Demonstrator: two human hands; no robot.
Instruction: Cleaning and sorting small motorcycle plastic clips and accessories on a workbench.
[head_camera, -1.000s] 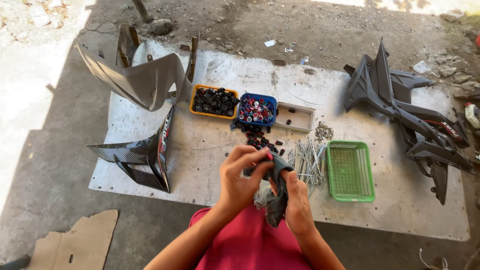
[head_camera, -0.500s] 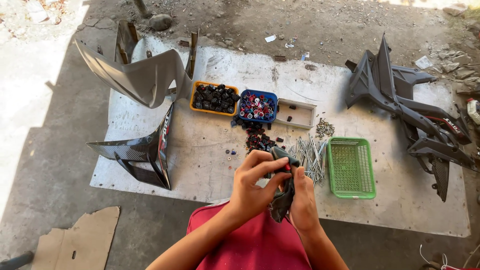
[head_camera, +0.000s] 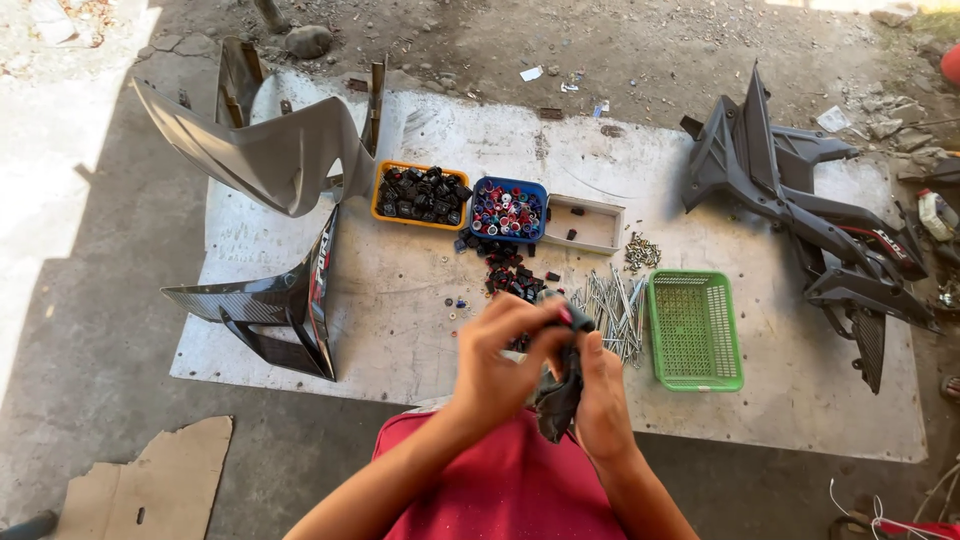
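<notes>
My left hand (head_camera: 500, 355) and my right hand (head_camera: 603, 390) meet in front of my red shirt, above the near edge of a white board (head_camera: 400, 290) lying on the ground. Between them hangs a dark grey rag (head_camera: 560, 395). My right hand grips the rag from the right. My left hand's fingers pinch at its top, around something small that I cannot make out. Just beyond my hands lie a loose pile of small black parts (head_camera: 510, 275) and a heap of long metal bolts (head_camera: 610, 305).
On the board stand an orange tray of black parts (head_camera: 420, 195), a blue tray of coloured parts (head_camera: 508, 208), a white tray (head_camera: 585, 225) and a green basket (head_camera: 695, 330). Grey and black motorcycle fairings (head_camera: 270, 160) lie left; dark fairings (head_camera: 800, 210) lie right. Cardboard (head_camera: 150, 480) lies near left.
My hands with the rag have shifted slightly rightward and toward me. My left fingers have curled tighter over the rag's top. The view has tilted a little.
</notes>
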